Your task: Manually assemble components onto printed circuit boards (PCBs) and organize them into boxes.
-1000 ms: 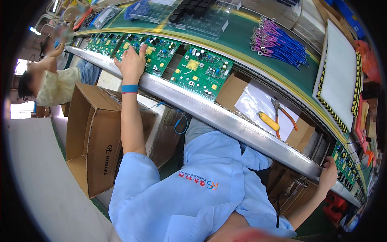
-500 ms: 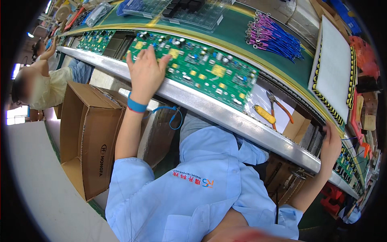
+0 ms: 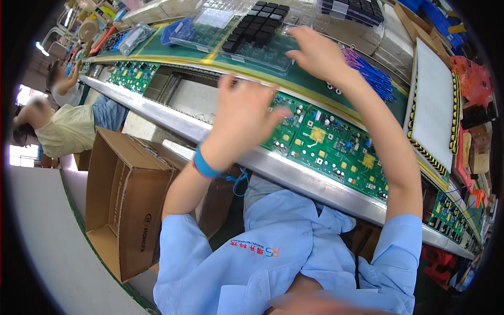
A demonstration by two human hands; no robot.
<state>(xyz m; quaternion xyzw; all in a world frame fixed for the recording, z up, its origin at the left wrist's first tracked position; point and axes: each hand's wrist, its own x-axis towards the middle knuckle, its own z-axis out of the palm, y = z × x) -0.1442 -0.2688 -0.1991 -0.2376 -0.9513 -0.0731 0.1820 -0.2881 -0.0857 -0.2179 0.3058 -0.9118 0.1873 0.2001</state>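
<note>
Green circuit board (image 3: 336,149) is lying flat under the left hand (image 3: 244,118), fingers spread; right hand (image 3: 315,52) is hovering open.

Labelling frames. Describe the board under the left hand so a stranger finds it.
Follow the metal conveyor rail to the person's left hand. The green circuit board lies under its fingertips: the nearest, largest board, with yellow square parts.
</note>
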